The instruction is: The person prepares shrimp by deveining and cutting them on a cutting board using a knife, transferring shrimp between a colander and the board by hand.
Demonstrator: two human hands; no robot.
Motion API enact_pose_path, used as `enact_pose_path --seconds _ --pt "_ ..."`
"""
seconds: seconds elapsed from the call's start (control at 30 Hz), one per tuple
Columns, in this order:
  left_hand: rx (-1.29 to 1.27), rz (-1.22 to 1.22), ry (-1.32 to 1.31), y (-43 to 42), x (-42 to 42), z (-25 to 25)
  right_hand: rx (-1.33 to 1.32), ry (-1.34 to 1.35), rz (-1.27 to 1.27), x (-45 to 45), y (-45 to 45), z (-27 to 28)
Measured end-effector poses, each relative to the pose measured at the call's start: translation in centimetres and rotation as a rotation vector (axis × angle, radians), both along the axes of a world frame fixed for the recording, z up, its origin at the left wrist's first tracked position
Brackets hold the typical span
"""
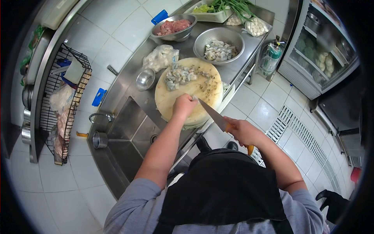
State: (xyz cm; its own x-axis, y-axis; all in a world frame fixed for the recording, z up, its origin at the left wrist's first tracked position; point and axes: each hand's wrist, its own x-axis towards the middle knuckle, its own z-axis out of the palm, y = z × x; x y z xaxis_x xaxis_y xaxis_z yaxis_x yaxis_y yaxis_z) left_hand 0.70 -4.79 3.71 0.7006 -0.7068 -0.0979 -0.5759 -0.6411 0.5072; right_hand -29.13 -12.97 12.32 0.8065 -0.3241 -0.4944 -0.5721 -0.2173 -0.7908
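My right hand (243, 132) grips the yellow handle of a kitchen knife (213, 115), its blade pointing up and left over the front of a round cutting board (163, 99). My left hand (184, 106) is closed in a pinch at the board's near edge, beside the knife tip. A small pale piece of shrimp (194, 98) shows at its fingertips. Beyond my left hand lies a pile of raw grey shrimp (179, 76), with dark scraps (206, 82) spread to its right. More shrimp fill part of a metal colander (198, 41) behind the board.
A sink (128, 142) is at the left, with a metal bowl (145, 79) and a plastic bag (160, 57) beyond it. Minced meat sits in another bowl (174, 27). A glass-door fridge (319, 50) stands right, and part of another person (333, 201) shows lower right.
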Motion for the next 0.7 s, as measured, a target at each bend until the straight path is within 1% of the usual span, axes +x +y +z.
enact_pose_path --seconds 0.1,0.2,0.27,0.3,0.37,0.43,0.47,0.5,0.53,0.57,0.63,0.7 --pt "-0.004 -0.037 -0.051 0.2 0.5 -1.1 -0.018 0.017 0.015 0.4 0.0 0.6" --pt "0.015 -0.043 0.028 0.2 0.9 -1.1 -0.068 0.005 0.022 0.4 0.1 0.5" --pt "0.032 0.040 0.144 0.8 0.8 0.0 -0.100 -0.009 0.023 0.3 0.1 -0.3" --pt "0.032 0.037 0.144 1.3 1.1 0.0 -0.072 -0.017 0.014 0.4 0.1 -0.8" --pt "-0.039 0.048 0.142 2.2 1.9 -0.4 -0.044 -0.025 0.001 0.2 0.0 -1.0" --pt "-0.035 0.036 0.153 2.9 2.5 -1.5 -0.036 -0.011 -0.007 0.2 0.3 0.1" --pt "-0.034 0.023 0.164 3.1 2.8 -2.0 -0.037 -0.012 -0.007 0.2 0.4 -0.4" --pt "-0.034 0.022 0.163 3.1 2.8 -2.4 -0.128 -0.067 0.010 0.1 0.7 -1.0" --pt "-0.100 -0.001 0.161 3.2 2.6 -2.8 -0.218 -0.121 0.027 0.1 0.8 -1.3" --pt "-0.166 -0.023 0.160 3.2 2.5 -3.2 -0.218 -0.120 0.028 0.2 0.9 -1.4" --pt "-0.158 -0.022 0.151 3.0 2.3 -3.4 -0.204 -0.104 0.088 0.7 1.1 -0.4" --pt "-0.153 -0.022 0.140 2.9 2.3 -3.3 -0.202 -0.100 0.085 1.3 0.9 -1.6"
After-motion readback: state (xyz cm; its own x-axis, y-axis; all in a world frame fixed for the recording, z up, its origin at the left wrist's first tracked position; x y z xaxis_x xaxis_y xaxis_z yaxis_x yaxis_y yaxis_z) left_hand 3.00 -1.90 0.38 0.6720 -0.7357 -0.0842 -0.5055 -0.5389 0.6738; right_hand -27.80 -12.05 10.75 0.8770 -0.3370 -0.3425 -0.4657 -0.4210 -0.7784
